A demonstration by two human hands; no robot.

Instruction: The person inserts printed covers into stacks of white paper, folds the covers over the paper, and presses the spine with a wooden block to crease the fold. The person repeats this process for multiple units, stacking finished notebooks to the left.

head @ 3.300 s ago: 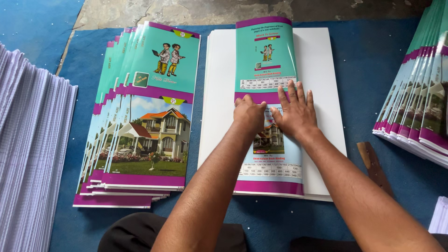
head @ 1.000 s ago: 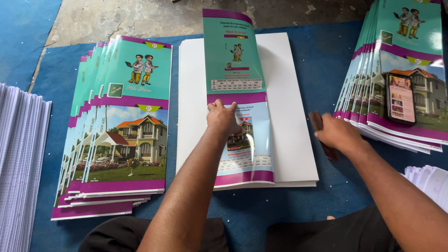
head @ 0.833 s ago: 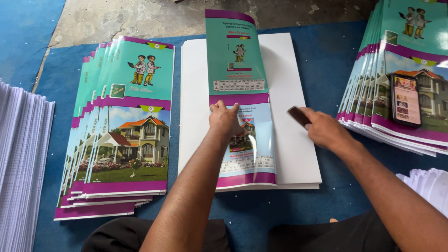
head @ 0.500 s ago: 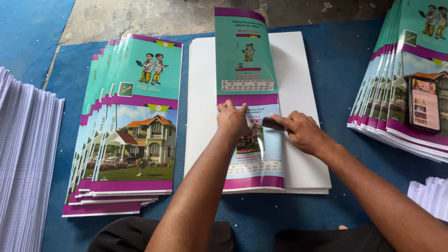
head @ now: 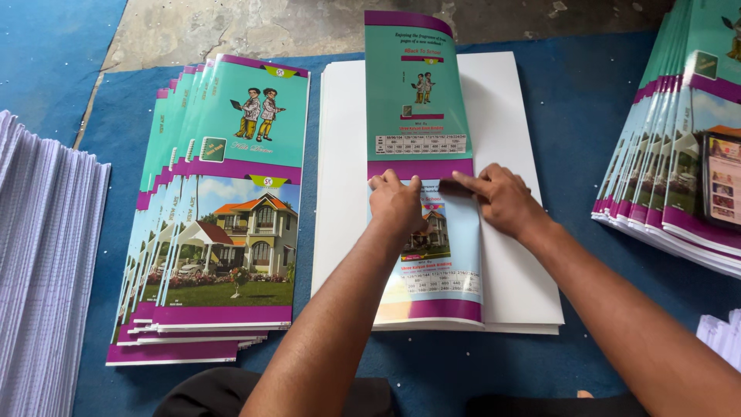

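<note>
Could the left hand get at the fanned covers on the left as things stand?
Probably yes: the left hand rests on the folded cover, and nothing lies between it and the fanned covers beside it.

Teal-and-purple notebook covers (head: 224, 208) (each printed with an orange-roofed house) flank white paper sheets (head: 505, 255) on a blue mat (head: 587, 108).

— What is noted at the left?
— A fanned stack of printed covers (head: 224, 224), teal and purple with a house picture, laid on the blue mat (head: 602, 100). Beside it, at the frame edge, a tall pile of white sheets (head: 42, 255) is seen edge-on.

— And at the right?
— A second fanned stack of covers (head: 671, 147) is recorded, with a phone (head: 723, 179) lying on top. Bare concrete floor (head: 231, 27) is seen beyond the mat.
</note>
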